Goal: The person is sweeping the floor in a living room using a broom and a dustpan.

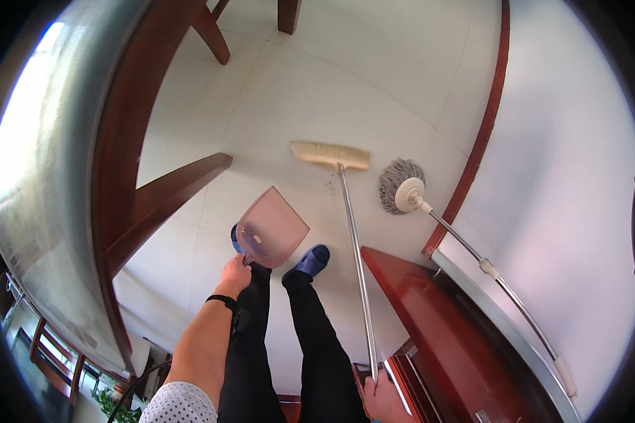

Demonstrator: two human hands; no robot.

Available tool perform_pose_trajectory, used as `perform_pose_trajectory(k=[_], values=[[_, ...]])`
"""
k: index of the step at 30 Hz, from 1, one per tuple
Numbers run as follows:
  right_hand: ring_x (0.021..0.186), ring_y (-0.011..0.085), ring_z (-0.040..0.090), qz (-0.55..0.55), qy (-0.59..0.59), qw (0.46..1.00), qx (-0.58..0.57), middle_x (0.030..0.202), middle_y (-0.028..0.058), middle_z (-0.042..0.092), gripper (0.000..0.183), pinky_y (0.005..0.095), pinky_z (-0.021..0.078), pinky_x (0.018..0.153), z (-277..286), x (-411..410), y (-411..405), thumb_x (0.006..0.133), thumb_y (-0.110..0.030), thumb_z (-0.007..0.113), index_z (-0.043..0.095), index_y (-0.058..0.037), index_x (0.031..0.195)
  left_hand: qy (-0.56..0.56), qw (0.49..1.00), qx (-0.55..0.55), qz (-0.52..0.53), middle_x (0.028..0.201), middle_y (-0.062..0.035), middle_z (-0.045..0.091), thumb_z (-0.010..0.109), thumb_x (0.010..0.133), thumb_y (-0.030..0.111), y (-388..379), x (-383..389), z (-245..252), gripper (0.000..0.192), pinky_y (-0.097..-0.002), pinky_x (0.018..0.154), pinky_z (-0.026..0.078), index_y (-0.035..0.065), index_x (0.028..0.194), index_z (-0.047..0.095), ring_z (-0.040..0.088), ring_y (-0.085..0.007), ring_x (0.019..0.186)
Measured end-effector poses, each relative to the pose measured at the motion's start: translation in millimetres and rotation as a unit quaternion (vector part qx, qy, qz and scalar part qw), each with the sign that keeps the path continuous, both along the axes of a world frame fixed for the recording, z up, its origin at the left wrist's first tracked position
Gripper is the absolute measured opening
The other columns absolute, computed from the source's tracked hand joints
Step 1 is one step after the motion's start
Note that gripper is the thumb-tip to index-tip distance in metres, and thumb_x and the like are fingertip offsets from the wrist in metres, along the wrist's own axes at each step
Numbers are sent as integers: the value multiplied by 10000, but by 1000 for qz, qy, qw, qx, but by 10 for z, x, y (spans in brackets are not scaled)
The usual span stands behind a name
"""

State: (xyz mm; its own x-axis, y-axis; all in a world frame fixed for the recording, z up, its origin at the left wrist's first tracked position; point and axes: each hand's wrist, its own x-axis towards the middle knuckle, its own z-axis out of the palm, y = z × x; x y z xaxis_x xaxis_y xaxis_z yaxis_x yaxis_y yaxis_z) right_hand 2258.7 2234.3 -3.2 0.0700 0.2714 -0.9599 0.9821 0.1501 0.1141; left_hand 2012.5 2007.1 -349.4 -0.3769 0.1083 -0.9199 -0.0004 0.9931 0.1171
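Note:
My left hand (pixel 236 274) grips the short handle of a pinkish translucent plastic dustpan (pixel 283 222), held above my feet with a small pale bit in it. At the bottom right, my right hand (pixel 385 395) is closed around the metal handle of a push broom (pixel 355 238). The broom's head, with pale bristles (pixel 330 153), rests on the floor ahead of me. A little dark debris (pixel 330 185) lies on the floor just below the head, beside the handle. The dustpan is left of the broom handle, apart from it.
A string mop (pixel 399 187) leans along the white wall at right. Near my right side stands a red wooden cabinet door (pixel 418 301). A glass-topped wooden table (pixel 121 158) with angled legs is on the left. Blue slippers (pixel 313 260) are on my feet.

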Motion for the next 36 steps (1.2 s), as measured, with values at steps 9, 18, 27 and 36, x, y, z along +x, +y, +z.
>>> perform_pose_trajectory(k=[9,18,27,36], values=[[395,139,461,-288,26,957,11,510,32,480,271,285,376,382,859,29,-85,1000,-250,493,511,-68,799,-17,1000,-3,11,1145,-213,640,589,848,192,-24,-121,586,368,-459,943,473,71,1192,541,589,-392,1096],[438,130,384,-647,30,758,-82,553,2,412,244,274,308,398,674,-886,149,990,-320,473,492,-107,872,151,986,64,-35,983,-235,658,597,841,164,-396,-54,651,236,-500,882,476,30,1025,535,608,-429,1005],[463,115,396,-723,111,655,-192,575,-32,411,257,272,363,418,446,-2553,-368,996,-273,442,491,-100,813,47,996,73,22,976,-252,652,592,832,141,-506,-276,893,210,-502,873,478,22,998,541,607,-439,990],[438,113,410,-752,138,600,-237,576,-32,421,242,274,374,384,658,-2788,-410,997,-277,440,466,-120,815,52,995,82,24,976,-261,648,588,828,131,-637,-225,946,194,-504,868,478,19,980,546,607,-443,982]])
